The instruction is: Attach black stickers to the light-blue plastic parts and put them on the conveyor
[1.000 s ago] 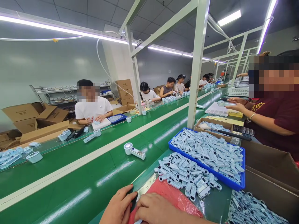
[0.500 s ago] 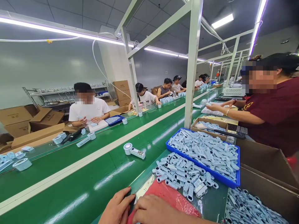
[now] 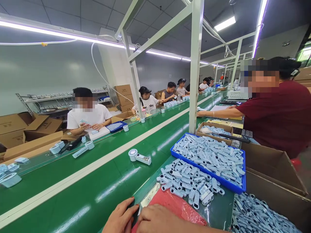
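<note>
At the bottom edge, my left hand [image 3: 121, 216] is bent with its fingers together beside a red plastic sheet [image 3: 173, 204]. My right hand [image 3: 159, 220] lies close against it, fingers curled down over the sheet. Whatever the fingers hold is hidden; only a small whitish bit shows between the hands. Just beyond the sheet, a loose pile of light-blue plastic handle pieces [image 3: 187, 181] with dark ovals lies on the bench. Ahead on the green belt rests a light-blue handheld fan [image 3: 139, 157], its handle showing bare inner parts.
A blue tray [image 3: 209, 174] heaped with similar pieces stands at right, near an open carton [image 3: 274, 168] holding more. A white post [image 3: 195, 64] rises behind the tray. Co-workers sit across the conveyor belt [image 3: 116, 171]; another person [image 3: 274, 113] in dark red sits at right.
The view has turned slightly, shifting the background left. The person in dark red now stretches an arm toward the post. My hands have hardly moved.
</note>
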The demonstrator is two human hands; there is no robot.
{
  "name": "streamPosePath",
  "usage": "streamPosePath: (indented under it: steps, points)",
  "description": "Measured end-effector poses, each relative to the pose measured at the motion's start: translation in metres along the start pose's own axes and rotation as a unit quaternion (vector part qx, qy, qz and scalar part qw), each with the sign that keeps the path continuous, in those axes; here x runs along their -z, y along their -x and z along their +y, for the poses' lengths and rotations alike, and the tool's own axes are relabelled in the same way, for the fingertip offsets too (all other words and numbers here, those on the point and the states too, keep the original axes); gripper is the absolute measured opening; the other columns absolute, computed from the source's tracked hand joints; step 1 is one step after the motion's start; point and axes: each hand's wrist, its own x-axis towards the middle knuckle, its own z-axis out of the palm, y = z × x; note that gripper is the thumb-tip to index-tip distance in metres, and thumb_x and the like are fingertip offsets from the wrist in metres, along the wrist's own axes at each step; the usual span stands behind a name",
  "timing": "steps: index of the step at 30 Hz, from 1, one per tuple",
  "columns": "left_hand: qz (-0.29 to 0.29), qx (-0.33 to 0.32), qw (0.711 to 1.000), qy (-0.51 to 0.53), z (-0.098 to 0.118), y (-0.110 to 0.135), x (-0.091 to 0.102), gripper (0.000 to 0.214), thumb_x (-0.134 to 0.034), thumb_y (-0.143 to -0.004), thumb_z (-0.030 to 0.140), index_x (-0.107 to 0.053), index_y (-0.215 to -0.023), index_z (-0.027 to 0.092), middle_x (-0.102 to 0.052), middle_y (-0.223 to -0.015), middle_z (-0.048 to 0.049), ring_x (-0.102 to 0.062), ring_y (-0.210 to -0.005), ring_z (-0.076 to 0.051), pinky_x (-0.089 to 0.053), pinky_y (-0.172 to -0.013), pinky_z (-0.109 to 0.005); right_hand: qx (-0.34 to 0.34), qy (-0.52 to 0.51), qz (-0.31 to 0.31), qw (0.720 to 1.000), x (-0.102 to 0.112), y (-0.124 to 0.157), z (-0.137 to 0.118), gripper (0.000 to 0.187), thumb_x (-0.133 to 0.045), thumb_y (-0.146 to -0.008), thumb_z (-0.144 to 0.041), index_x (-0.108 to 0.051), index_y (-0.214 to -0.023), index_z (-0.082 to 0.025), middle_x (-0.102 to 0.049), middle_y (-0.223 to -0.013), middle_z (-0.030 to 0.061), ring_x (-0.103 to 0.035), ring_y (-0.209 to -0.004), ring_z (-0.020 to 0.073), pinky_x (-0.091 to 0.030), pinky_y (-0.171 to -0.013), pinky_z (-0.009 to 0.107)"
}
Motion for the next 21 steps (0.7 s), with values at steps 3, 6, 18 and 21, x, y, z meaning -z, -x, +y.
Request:
streamPosePath:
  steps: [3,6,18,21]
  points:
    - [-0.003,0.006,1.000,0.010,-0.0013,0.0014,-0.0009,0.031,-0.047,-0.093,0.018,-0.066,-0.116,0.025,-0.070,-0.119,-0.0073,-0.071,-0.103,-0.017,-0.061,-0.083,-0.022,0.000,-0.004,0.005,1.000,-0.0005,-0.0002,-0.0004,0.020,-0.069,-0.098,-0.047,-0.070,-0.111,-0.032,-0.065,-0.100,-0.0027,-0.064,-0.092,0.0165,-0.048,-0.072,0.028]
    - [-0.009,0.014,1.000,0.015,-0.0020,0.0024,-0.0014,0.031,-0.049,-0.092,0.019,-0.067,-0.116,0.026,-0.070,-0.120,-0.0065,-0.071,-0.104,-0.017,-0.061,-0.084,-0.023,0.003,-0.003,0.004,1.000,-0.0007,-0.0006,-0.0008,0.019,-0.069,-0.098,-0.047,-0.070,-0.111,-0.032,-0.066,-0.099,-0.0030,-0.064,-0.092,0.0164,-0.048,-0.071,0.028]
    - [0.002,-0.003,1.000,0.009,-0.0018,-0.0001,-0.0004,0.029,-0.047,-0.095,0.021,-0.066,-0.115,0.025,-0.071,-0.118,-0.0070,-0.071,-0.102,-0.016,-0.060,-0.084,-0.022,-0.002,0.006,-0.005,1.000,0.0015,-0.0022,-0.0006,0.020,-0.072,-0.096,-0.048,-0.071,-0.110,-0.034,-0.065,-0.096,-0.0039,-0.063,-0.089,0.0161,-0.047,-0.070,0.028]
    - [0.005,-0.003,1.000,0.006,-0.0010,-0.0004,0.0001,0.029,-0.045,-0.095,0.020,-0.067,-0.115,0.025,-0.071,-0.117,-0.0068,-0.072,-0.102,-0.016,-0.060,-0.084,-0.022,0.001,0.008,-0.001,1.000,0.0012,-0.0013,-0.0005,0.019,-0.071,-0.097,-0.047,-0.071,-0.110,-0.034,-0.065,-0.095,-0.0045,-0.063,-0.089,0.0157,-0.047,-0.070,0.028]
